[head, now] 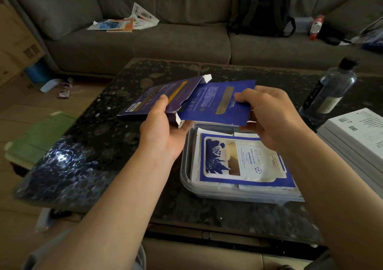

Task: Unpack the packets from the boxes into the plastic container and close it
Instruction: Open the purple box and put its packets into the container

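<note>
My left hand [163, 129] grips a flat purple box [163, 95] above the dark table, its open end facing right. My right hand [267, 114] pinches a stack of blue packets [217, 104] that stick most of the way out of that open end. Below them sits a clear plastic container [187, 178] without a lid, holding several white and blue packets [240, 162] lying flat.
A dark-tinted water bottle [329, 89] stands at the right of the patterned table [103, 145]. White boxes [356, 137] are stacked at the right edge. A grey sofa [145, 42] behind holds papers and a black backpack [263, 8]. A flattened green box [39, 137] lies at the left.
</note>
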`<action>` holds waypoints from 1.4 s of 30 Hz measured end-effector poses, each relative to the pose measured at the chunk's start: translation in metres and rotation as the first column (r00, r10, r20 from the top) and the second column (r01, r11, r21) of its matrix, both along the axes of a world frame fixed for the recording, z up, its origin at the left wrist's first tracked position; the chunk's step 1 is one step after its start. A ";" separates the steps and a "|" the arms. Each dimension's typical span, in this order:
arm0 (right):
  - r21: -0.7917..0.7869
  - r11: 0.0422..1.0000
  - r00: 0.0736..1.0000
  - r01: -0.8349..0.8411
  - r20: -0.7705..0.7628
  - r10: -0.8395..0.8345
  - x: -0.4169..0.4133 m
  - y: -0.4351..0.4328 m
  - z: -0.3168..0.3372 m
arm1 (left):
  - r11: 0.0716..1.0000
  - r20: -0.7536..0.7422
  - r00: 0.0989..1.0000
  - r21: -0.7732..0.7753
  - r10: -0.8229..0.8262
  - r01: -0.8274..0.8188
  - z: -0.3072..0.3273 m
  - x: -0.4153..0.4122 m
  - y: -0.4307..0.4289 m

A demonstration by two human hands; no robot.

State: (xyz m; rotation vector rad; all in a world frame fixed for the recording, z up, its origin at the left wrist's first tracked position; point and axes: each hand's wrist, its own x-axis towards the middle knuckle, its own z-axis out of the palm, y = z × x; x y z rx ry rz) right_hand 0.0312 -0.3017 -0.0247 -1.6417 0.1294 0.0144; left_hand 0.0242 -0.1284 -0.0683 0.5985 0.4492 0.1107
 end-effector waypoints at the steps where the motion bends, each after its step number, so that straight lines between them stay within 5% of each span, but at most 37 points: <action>1: 0.046 0.999 1.000 -0.020 -0.013 0.021 0.000 -0.003 -0.001 | 1.000 0.000 1.000 -0.004 0.007 -0.007 0.000 0.000 0.001; 9: 0.274 0.959 0.990 -0.065 -0.101 0.096 0.007 -0.038 -0.012 | 0.999 -0.023 0.999 0.016 0.050 -0.049 0.000 -0.001 0.005; 17: 0.065 0.993 0.989 -0.095 0.122 0.087 0.001 -0.079 -0.021 | 0.997 0.000 0.998 -0.029 0.070 -0.070 0.003 -0.001 0.009; 21: -0.136 0.968 0.961 -0.210 0.154 0.230 -0.010 -0.092 -0.024 | 0.999 0.005 0.999 -0.015 0.051 -0.051 0.003 -0.002 0.008; 28: -0.443 0.752 0.856 -0.489 -0.079 0.510 -0.017 -0.107 -0.017 | 0.999 0.003 0.999 0.014 0.035 -0.035 0.000 -0.002 0.001; 33: -0.441 0.785 0.894 -0.435 -0.106 0.436 -0.015 -0.102 -0.013 | 1.000 0.002 1.000 0.016 0.023 -0.023 -0.003 -0.001 0.001; 37: -0.758 0.566 0.902 -0.324 -0.066 0.427 -0.019 -0.064 -0.030 | 1.000 0.005 1.000 0.021 0.017 -0.017 -0.005 0.001 -0.002; 40: -0.841 0.392 0.853 -0.373 -0.145 0.502 -0.025 -0.034 -0.048 | 0.999 0.014 1.000 0.036 0.009 -0.009 -0.007 0.001 -0.005; 42: -0.896 0.195 0.798 -0.398 -0.233 0.556 -0.026 -0.020 -0.056 | 0.999 0.022 1.000 0.045 -0.007 0.006 -0.008 0.000 -0.006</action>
